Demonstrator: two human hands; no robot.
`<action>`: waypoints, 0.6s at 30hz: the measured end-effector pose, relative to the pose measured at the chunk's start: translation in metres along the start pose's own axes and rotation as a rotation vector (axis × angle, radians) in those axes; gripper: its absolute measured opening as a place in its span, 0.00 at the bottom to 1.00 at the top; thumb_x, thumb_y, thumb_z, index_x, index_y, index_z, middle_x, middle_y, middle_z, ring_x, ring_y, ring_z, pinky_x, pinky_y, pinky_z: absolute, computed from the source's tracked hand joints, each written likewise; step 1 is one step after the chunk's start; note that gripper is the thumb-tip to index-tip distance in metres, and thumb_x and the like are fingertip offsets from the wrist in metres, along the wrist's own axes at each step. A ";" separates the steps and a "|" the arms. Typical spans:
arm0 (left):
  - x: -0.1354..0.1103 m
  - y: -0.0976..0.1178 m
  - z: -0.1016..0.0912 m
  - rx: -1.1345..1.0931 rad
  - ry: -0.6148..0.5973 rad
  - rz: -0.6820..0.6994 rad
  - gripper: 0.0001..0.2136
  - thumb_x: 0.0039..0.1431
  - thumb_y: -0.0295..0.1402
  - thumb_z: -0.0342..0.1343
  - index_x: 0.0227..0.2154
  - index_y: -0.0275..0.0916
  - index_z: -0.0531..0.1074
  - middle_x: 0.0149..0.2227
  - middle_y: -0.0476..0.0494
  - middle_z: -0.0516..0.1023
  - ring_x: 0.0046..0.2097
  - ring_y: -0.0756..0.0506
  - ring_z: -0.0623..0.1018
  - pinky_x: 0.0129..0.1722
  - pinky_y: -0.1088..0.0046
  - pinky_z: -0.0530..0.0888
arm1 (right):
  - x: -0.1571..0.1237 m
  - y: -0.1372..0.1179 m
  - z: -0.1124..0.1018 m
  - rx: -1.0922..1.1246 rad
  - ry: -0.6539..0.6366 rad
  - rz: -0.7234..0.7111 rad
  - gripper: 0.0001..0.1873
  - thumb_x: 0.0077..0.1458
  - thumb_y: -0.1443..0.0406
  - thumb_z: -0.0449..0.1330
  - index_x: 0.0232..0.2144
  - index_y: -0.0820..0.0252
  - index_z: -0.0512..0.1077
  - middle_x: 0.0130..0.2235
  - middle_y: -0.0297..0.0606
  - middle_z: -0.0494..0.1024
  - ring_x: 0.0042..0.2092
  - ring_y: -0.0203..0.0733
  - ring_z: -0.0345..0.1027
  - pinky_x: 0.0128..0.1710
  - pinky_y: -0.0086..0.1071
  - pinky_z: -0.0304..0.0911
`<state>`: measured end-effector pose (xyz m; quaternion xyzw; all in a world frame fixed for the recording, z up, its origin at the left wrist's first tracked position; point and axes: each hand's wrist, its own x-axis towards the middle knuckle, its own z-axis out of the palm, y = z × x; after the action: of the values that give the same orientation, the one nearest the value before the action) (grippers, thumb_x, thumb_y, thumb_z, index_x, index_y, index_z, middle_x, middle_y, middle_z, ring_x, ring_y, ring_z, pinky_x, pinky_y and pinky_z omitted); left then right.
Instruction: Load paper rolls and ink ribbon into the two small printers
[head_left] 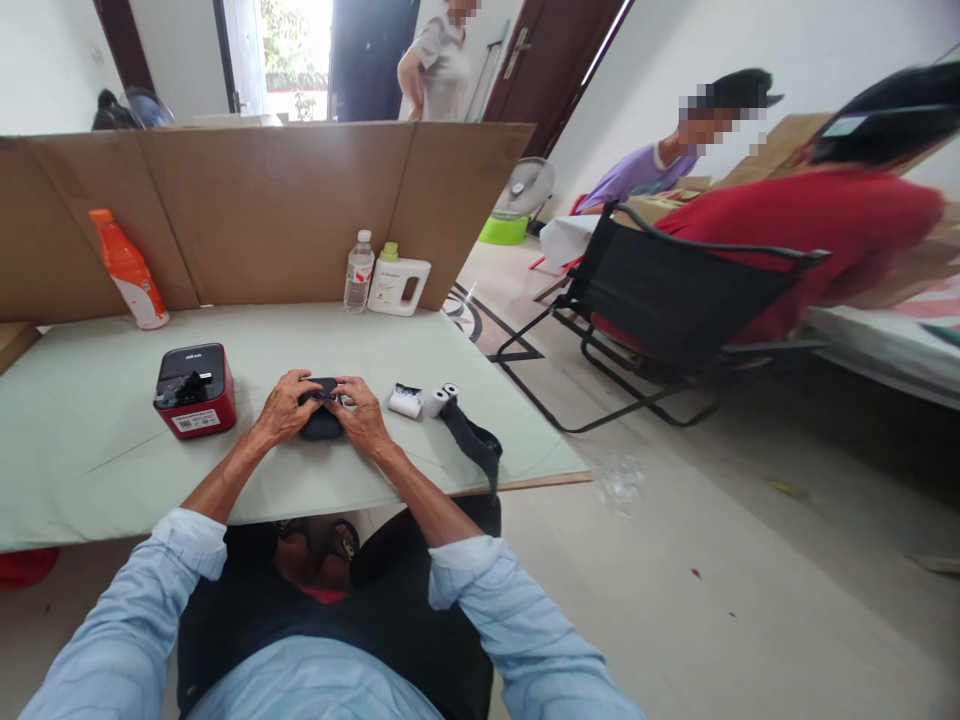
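Both hands meet at a small dark rounded case point(322, 425) on the table, whose exact kind I cannot make out. My left hand point(286, 405) grips its left upper side with bent fingers. From the right, my right hand point(364, 415) pinches the same upper part, thumbs close together over it. My fingers hide much of its top. Left of them stands a red and black box-shaped device point(196, 390) with a label on its front. To the right lie a small white roll point(406, 400), two more paper rolls point(439, 400) and a dark strap-like strip point(471, 445) reaching the table edge.
A tall cardboard panel point(262, 210) stands along the table's back. Before it are an orange bottle point(129, 270), a clear water bottle point(358, 272) and a white jug point(397, 288). A black folding chair point(675, 290) with a seated person in red is at right.
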<state>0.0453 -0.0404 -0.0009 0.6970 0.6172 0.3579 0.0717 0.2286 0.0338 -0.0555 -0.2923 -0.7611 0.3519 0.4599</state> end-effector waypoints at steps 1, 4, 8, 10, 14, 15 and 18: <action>-0.005 -0.002 0.000 -0.002 0.032 -0.035 0.16 0.60 0.32 0.61 0.51 0.41 0.81 0.61 0.36 0.75 0.63 0.37 0.74 0.65 0.56 0.72 | -0.001 0.000 0.002 -0.012 0.018 -0.004 0.05 0.59 0.63 0.62 0.39 0.53 0.77 0.55 0.44 0.76 0.57 0.51 0.72 0.49 0.45 0.75; -0.020 -0.009 0.002 -0.017 0.091 -0.200 0.23 0.61 0.34 0.61 0.59 0.38 0.74 0.64 0.32 0.71 0.62 0.36 0.75 0.59 0.57 0.77 | -0.005 -0.002 0.009 -0.048 0.050 -0.028 0.08 0.58 0.68 0.58 0.39 0.53 0.76 0.56 0.45 0.75 0.58 0.50 0.71 0.53 0.46 0.75; -0.035 -0.017 0.008 -0.030 0.048 -0.240 0.17 0.66 0.36 0.55 0.55 0.39 0.77 0.60 0.35 0.77 0.58 0.38 0.78 0.60 0.57 0.76 | -0.012 -0.005 0.013 -0.057 0.091 -0.053 0.11 0.58 0.70 0.55 0.40 0.53 0.74 0.57 0.47 0.74 0.61 0.50 0.70 0.57 0.48 0.72; -0.038 -0.018 0.012 -0.027 0.041 -0.207 0.15 0.68 0.35 0.52 0.52 0.40 0.78 0.58 0.36 0.78 0.59 0.37 0.77 0.64 0.55 0.72 | -0.014 -0.006 0.015 -0.051 0.105 -0.063 0.12 0.57 0.70 0.54 0.40 0.53 0.74 0.57 0.47 0.73 0.61 0.51 0.69 0.59 0.48 0.71; -0.035 -0.018 0.011 -0.010 0.020 -0.215 0.16 0.67 0.32 0.50 0.50 0.38 0.80 0.57 0.35 0.80 0.58 0.36 0.77 0.65 0.54 0.71 | -0.015 -0.004 0.016 -0.060 0.101 -0.070 0.14 0.57 0.71 0.53 0.41 0.53 0.74 0.57 0.47 0.73 0.62 0.51 0.68 0.60 0.48 0.69; -0.034 -0.017 0.010 -0.010 0.011 -0.220 0.16 0.66 0.31 0.50 0.49 0.38 0.81 0.56 0.35 0.80 0.57 0.37 0.78 0.64 0.55 0.71 | -0.015 -0.003 0.016 -0.061 0.104 -0.073 0.14 0.57 0.71 0.53 0.42 0.54 0.74 0.58 0.48 0.73 0.62 0.51 0.67 0.60 0.48 0.69; -0.028 -0.016 0.003 -0.046 -0.018 -0.253 0.15 0.64 0.29 0.51 0.43 0.40 0.83 0.50 0.38 0.83 0.53 0.39 0.79 0.61 0.59 0.74 | -0.016 -0.002 0.017 -0.047 0.129 -0.090 0.14 0.56 0.72 0.53 0.41 0.54 0.74 0.57 0.47 0.73 0.61 0.50 0.67 0.59 0.46 0.69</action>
<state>0.0349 -0.0610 -0.0231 0.6148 0.6912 0.3539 0.1379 0.2190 0.0162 -0.0675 -0.2907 -0.7502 0.2935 0.5163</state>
